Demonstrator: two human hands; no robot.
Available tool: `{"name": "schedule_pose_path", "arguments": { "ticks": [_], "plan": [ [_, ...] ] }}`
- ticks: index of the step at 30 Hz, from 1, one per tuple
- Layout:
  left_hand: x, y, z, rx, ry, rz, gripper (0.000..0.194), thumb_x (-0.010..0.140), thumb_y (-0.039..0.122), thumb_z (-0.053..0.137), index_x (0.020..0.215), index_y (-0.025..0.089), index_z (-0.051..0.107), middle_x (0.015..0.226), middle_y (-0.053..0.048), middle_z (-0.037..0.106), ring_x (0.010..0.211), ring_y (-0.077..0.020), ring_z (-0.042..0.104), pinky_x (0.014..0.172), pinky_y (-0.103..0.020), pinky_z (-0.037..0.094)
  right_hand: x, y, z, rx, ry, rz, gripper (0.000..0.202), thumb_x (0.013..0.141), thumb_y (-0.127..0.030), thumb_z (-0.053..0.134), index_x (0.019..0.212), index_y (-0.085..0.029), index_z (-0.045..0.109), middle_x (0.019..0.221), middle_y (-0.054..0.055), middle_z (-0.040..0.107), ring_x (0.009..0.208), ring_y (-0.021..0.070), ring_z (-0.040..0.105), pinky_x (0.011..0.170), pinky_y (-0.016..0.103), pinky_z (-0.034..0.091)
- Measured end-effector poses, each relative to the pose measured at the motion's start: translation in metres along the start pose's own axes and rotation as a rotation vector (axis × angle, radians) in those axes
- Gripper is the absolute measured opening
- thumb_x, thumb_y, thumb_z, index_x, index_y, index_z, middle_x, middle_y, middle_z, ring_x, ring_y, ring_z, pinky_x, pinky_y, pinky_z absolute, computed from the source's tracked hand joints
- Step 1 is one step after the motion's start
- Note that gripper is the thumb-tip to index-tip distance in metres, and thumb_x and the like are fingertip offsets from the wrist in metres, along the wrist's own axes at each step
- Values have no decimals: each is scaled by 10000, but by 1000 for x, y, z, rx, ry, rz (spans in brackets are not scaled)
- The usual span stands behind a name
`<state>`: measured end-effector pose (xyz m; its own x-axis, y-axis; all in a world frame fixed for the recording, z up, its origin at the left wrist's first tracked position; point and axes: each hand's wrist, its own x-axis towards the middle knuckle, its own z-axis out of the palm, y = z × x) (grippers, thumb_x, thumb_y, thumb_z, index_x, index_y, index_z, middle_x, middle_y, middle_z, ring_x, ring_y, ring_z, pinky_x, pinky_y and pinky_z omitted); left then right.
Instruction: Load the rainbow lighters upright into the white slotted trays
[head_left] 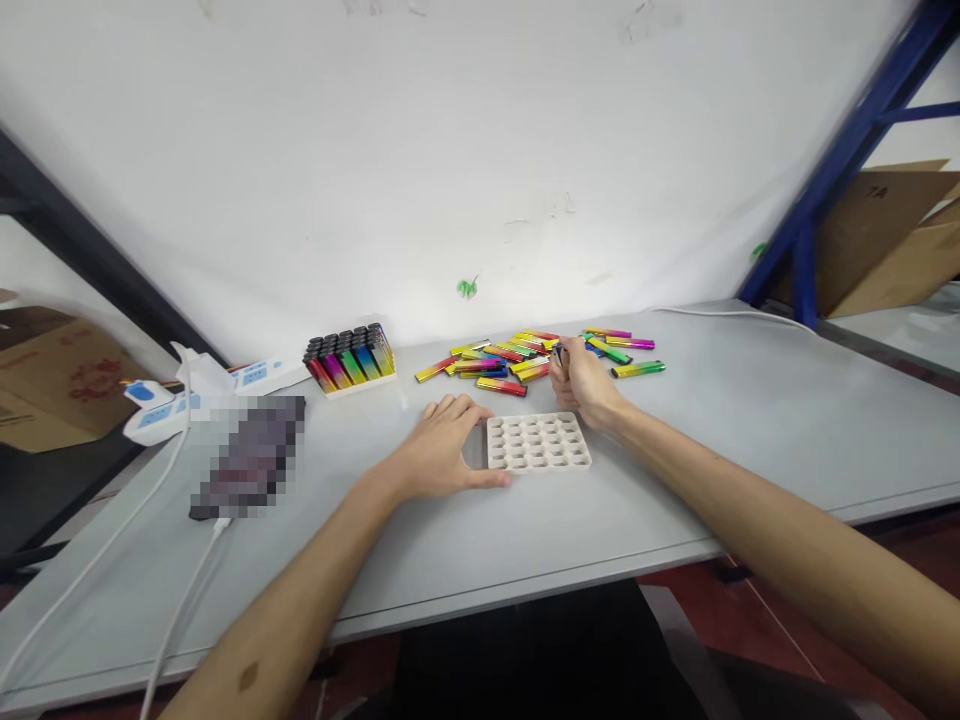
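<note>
My left hand [442, 450] lies at the left end of a white tray [538, 442] with rows of holes. Its thumb runs along the near edge and a fingertip meets the far left corner, holding the tray between them. Above the tray's far right corner, my right hand [574, 380] is closed round a lighter [559, 354]; only its dark top shows and the fist hides the rest. Just beyond both hands is a loose pile of shiny multicoloured lighters [501, 386], partly covered by my right hand.
At the back left, a filled tray of upright black-topped lighters [349, 358] stands near the wall. Left of it are a power strip [255, 376], a plug [148, 393] and a blurred dark phone-like object [251, 455] with a white cable [199, 575]. Cardboard boxes [892, 235] flank the table.
</note>
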<state>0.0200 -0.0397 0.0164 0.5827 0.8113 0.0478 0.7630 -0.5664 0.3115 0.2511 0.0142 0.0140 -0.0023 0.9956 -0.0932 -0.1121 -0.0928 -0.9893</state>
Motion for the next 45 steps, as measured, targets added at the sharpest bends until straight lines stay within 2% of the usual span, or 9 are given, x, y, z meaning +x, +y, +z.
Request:
{"name": "schedule_pose_path", "arguments": {
  "ticks": [3,5,8,13,16,20,27,40,45],
  "plan": [
    [0,0,1,-2,2,1,761,718,723,706,1265,227,525,1252,-92,563,1188,-307,492,1032,-481,349,3,4,0,16,-41,-43,566,956,-617,370,565,-209,399,483,-63,239,395,71,170,408,240,142],
    [1,1,1,-10,9,4,743,722,709,714,1259,228,530,1244,-86,569,1182,-302,497,1029,-477,351,5,7,-1,28,-93,-130,531,939,-649,408,666,-205,505,535,-45,355,427,90,302,439,247,259],
    [1,1,3,-21,21,16,702,721,703,719,1216,234,552,1213,-72,583,1154,-294,513,1008,-470,363,4,9,-2,-78,-168,-274,460,904,-641,515,783,-204,593,679,-8,544,600,132,501,613,282,419],
    [2,4,5,-24,56,29,692,697,734,714,1153,233,576,1164,-61,597,1116,-294,526,972,-465,383,-4,5,-3,-283,-314,-353,346,837,-532,685,897,-196,625,883,21,700,822,160,610,764,297,448],
    [3,5,6,-22,58,30,702,684,747,715,1141,231,579,1152,-67,601,1107,-302,530,971,-470,382,-8,3,-1,-248,-374,-327,318,803,-468,734,868,-190,593,905,38,717,905,178,651,786,302,491],
    [4,4,7,-21,65,38,730,673,780,697,1134,229,570,1149,-77,599,1092,-309,533,956,-467,387,-10,3,3,-232,-368,-335,313,757,-422,780,847,-189,591,842,20,698,827,164,665,798,321,540],
    [4,5,9,31,67,46,699,671,833,642,976,211,549,1077,-81,582,1039,-306,530,909,-468,407,-17,7,9,-340,-430,-428,268,799,-371,757,928,-202,595,891,27,729,826,172,695,750,304,538],
    [5,4,10,19,75,33,718,652,834,655,994,210,562,1062,-82,572,1017,-302,529,936,-480,408,-23,8,14,-462,-408,-578,218,831,-384,724,935,-222,622,949,38,728,848,195,714,817,345,557],
    [5,6,8,-5,69,26,694,636,828,670,944,219,548,1035,-65,573,999,-295,533,922,-473,411,-24,7,13,-550,-445,-551,224,827,-398,728,896,-224,606,872,22,720,789,190,698,756,328,541]
  ]
}}
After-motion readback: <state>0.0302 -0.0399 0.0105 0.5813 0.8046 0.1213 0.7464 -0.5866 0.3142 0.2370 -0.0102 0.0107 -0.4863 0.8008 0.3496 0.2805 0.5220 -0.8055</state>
